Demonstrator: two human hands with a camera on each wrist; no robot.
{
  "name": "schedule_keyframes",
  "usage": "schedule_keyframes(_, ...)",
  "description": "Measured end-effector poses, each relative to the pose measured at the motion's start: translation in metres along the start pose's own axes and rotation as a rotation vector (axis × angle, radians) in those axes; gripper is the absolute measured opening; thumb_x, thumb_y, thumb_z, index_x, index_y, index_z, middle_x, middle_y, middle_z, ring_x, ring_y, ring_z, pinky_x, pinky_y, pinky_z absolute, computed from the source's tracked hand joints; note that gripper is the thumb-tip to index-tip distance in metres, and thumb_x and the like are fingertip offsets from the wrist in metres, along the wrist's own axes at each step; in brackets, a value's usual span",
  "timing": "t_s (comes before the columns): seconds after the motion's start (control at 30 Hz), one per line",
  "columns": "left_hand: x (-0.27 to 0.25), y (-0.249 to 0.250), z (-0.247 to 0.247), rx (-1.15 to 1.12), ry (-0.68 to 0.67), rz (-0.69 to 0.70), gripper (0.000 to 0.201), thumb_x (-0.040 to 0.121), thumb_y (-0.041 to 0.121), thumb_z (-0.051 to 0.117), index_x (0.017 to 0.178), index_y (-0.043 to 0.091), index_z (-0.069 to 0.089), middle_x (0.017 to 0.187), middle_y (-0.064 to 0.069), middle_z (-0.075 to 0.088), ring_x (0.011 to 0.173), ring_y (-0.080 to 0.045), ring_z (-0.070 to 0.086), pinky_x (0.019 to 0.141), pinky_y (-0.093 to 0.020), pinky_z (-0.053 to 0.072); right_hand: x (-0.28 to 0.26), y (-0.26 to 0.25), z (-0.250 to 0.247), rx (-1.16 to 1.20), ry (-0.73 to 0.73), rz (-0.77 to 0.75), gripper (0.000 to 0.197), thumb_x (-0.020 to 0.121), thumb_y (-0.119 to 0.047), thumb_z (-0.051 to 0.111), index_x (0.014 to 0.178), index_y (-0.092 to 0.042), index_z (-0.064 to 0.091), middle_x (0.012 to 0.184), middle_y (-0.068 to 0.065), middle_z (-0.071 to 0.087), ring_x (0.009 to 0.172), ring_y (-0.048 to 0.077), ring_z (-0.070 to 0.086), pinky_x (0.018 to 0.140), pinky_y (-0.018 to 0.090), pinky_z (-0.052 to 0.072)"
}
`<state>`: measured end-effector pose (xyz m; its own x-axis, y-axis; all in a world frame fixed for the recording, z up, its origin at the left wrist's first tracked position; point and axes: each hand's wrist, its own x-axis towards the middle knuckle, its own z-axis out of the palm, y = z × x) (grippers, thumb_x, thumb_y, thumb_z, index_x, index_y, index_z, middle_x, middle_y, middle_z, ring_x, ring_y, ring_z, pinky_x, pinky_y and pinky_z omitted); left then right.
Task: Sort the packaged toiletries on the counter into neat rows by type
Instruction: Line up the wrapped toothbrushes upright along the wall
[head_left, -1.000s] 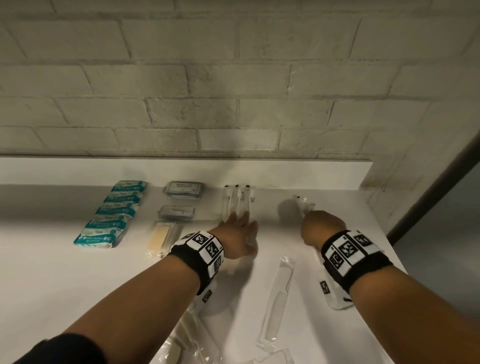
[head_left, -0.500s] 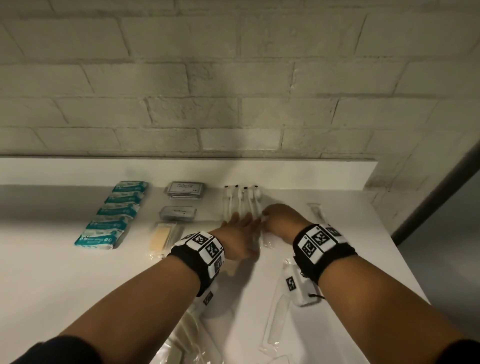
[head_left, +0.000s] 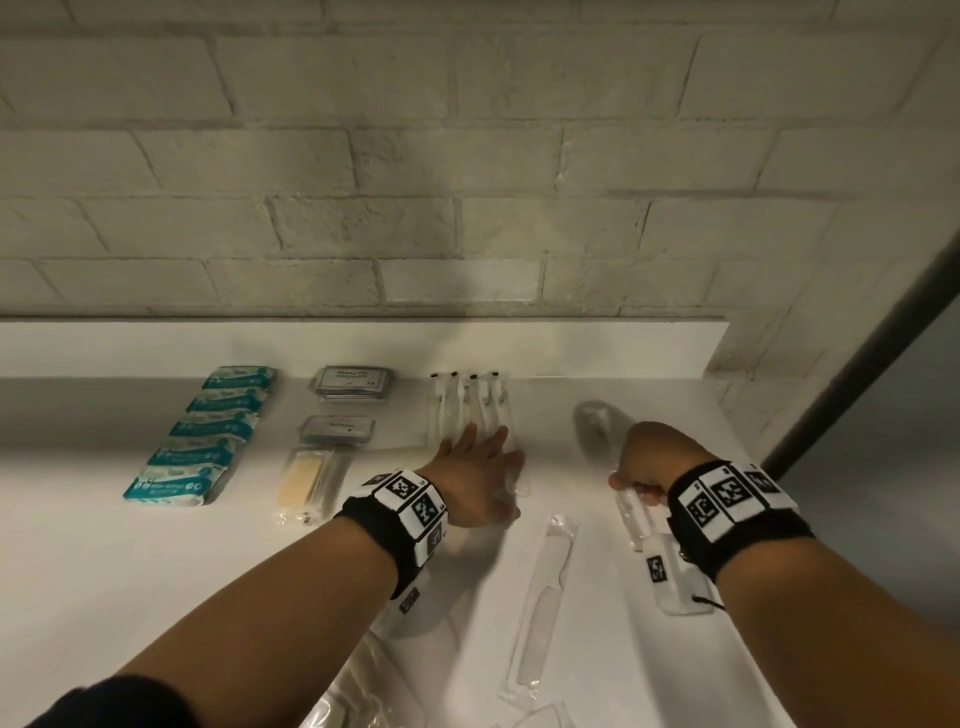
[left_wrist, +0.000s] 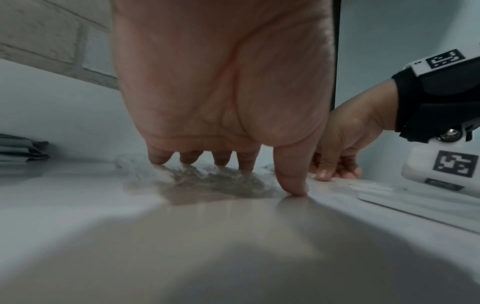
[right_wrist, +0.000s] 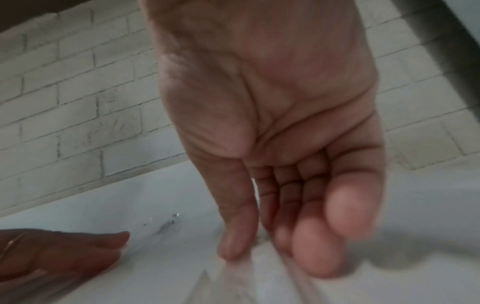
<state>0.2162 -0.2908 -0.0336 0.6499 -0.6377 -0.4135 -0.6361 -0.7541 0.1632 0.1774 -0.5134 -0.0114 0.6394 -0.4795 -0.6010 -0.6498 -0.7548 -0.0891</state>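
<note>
— White counter (head_left: 130, 571) under a pale brick wall (head_left: 467, 208): where do your toiletries sit?
— Along the back: teal packets (head_left: 202, 434) in a column, grey sachets (head_left: 353, 384) beside them, wrapped toothbrushes (head_left: 470, 405) next.
— And your hands?
— Your left hand (head_left: 480, 470) lies flat, fingers straight, pressing the toothbrushes' wrappers. Your right hand (head_left: 652, 460) pinches a clear-wrapped packet (head_left: 631, 512) — thumb against fingertips — well right of the row. A wrapped comb (head_left: 543, 592) lies between your arms.

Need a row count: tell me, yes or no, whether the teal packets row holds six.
No, the head view shows five teal packets in that row on the counter.
</note>
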Motion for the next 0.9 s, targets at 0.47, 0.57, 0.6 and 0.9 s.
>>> schedule_keyframes(0.47, -0.002, -0.012, -0.002, -0.011, 0.011, 0.019, 0.077, 0.087, 0.055, 0.052, 0.151, 0.034, 0.014, 0.162, -0.002, -0.006, 0.146, -0.037, -0.010, 0.116, -0.053, 0.002, 0.013, -0.088, 0.017, 0.002, 0.257, -0.433, 0.030, 0.088, -0.020, 0.057, 0.112, -0.003, 0.064, 0.120, 0.015, 0.064, 0.112, 0.030, 0.059, 0.085, 0.029, 0.045)
schedule_keyframes(0.57, -0.003, -0.018, -0.005, -0.054, 0.031, -0.013, 0.086, 0.085, 0.065, 0.049, 0.153, 0.032, 0.009, 0.161, -0.003, -0.010, 0.146, -0.035, -0.013, 0.117, -0.050, 0.000, 0.011, -0.077, 0.015, 0.018, 0.296, -0.469, 0.032, 0.089, -0.019, 0.057, 0.119, -0.009, 0.062, 0.125, 0.011, 0.060, 0.116, 0.028, 0.056, 0.092, 0.031, 0.044)
schedule_keyframes(0.6, -0.002, -0.020, -0.006, -0.070, 0.051, -0.038, 0.090, 0.083, 0.067, 0.049, 0.153, 0.029, 0.007, 0.161, -0.004, -0.012, 0.146, -0.034, -0.014, 0.117, -0.050, 0.000, 0.008, -0.073, 0.015, 0.026, 0.314, -0.492, 0.036, 0.089, -0.020, 0.058, 0.124, -0.012, 0.060, 0.129, 0.010, 0.057, 0.119, 0.027, 0.054, 0.094, 0.031, 0.043)
schedule_keyframes(0.9, 0.012, -0.036, -0.003, -0.136, 0.063, -0.329, 0.102, 0.085, 0.065, 0.046, 0.151, 0.007, -0.005, 0.159, -0.019, -0.011, 0.146, -0.040, -0.003, 0.118, -0.050, 0.010, -0.014, -0.078, 0.026, -0.259, 0.176, -0.658, 0.041, 0.089, -0.017, 0.053, 0.129, -0.007, 0.054, 0.127, 0.012, 0.057, 0.110, 0.029, 0.058, 0.093, 0.035, 0.048)
